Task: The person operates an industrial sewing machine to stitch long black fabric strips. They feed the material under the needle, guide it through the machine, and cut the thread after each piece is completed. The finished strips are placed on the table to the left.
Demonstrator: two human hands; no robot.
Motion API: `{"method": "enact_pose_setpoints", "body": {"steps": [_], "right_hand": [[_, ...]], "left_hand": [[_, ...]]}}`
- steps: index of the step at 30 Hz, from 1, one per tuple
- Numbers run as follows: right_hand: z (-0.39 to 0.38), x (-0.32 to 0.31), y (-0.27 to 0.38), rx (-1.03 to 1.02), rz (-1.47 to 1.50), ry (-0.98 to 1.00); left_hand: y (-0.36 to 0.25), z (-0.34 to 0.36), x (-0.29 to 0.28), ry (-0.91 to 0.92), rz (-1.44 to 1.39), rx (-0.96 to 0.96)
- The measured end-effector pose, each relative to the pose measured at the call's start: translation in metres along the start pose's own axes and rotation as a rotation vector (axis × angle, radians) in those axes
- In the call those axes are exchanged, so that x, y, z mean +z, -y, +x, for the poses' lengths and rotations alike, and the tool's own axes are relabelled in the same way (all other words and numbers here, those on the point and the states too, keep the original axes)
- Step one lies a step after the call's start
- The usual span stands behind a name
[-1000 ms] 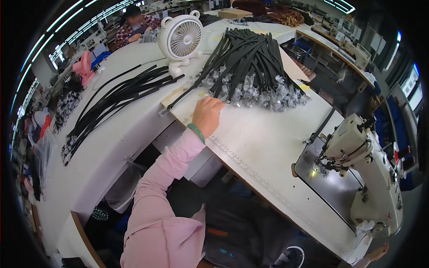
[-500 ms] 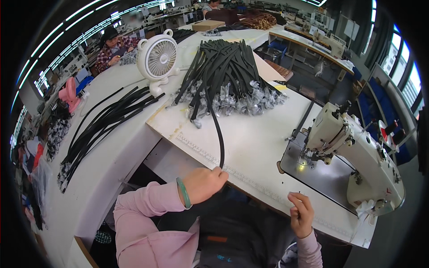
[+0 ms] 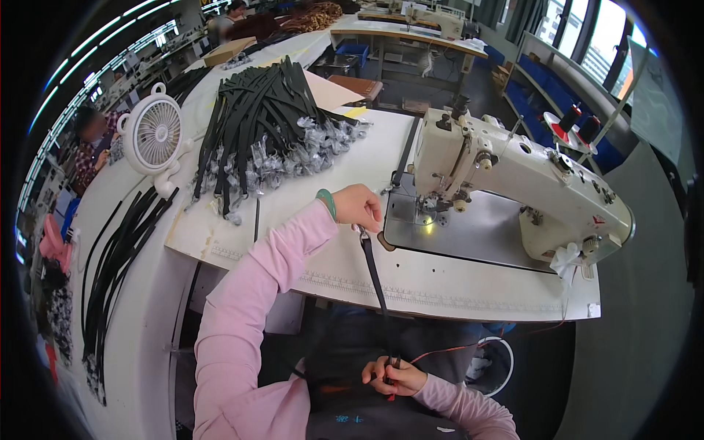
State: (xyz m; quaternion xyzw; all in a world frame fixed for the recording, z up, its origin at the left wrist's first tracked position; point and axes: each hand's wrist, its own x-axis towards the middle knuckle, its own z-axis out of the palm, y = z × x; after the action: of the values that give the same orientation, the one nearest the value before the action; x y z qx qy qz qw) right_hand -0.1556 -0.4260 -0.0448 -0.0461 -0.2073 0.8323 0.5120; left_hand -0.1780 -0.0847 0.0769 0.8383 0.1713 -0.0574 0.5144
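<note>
Right now the black strap (image 3: pixel 374 275) is stretched between both hands; left hand (image 3: pixel 358 207) pinches its upper end, fingers closed on it, at the near-left corner of the grey plate (image 3: pixel 477 235) of the sewing machine (image 3: pixel 513 165); right hand (image 3: pixel 392 375) sits low by the lap, fingers closed around the lower end of the strap together with something thin and red, can't tell what.

Long axis of the strap runs nearly straight away from the body, from the right hand up over the front edge of the white table (image 3: pixel 455 282) to the left hand, leaning slightly left at the top; it's taut, not slack; there looks to be a small metal clip on the end under the left fingers, too small to be sure.

Key relation: the needle area with its lit spot (image 3: pixel 429 220) lies just to the right of the left hand and a little beyond it; left hand is clearly the nearer one, right hand is well apart, below the table edge.

Off to the left: a heap of black straps with clips (image 3: pixel 264 132) on the table, a small white fan (image 3: pixel 155 136) beside it, more loose black strips (image 3: pixel 121 257) on the next bench; none of it touching either hand.
</note>
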Motion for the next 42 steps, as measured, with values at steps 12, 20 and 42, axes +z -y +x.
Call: {"method": "enact_pose_setpoints", "body": {"steps": [12, 20, 42], "right_hand": [[0.001, 0.008, 0.026, -0.121, -0.618, -0.538], [0.014, 0.012, 0.028, -0.198, -0.675, -0.614], [-0.379, 0.024, 0.493, -0.946, -1.939, -2.242]], "left_hand": [[0.006, -0.066, 0.079, -0.611, 0.79, 0.077], [0.021, 0.013, 0.082, -0.586, 0.901, 0.395], [0.017, 0.042, 0.087, -0.824, 0.654, 0.5]]}}
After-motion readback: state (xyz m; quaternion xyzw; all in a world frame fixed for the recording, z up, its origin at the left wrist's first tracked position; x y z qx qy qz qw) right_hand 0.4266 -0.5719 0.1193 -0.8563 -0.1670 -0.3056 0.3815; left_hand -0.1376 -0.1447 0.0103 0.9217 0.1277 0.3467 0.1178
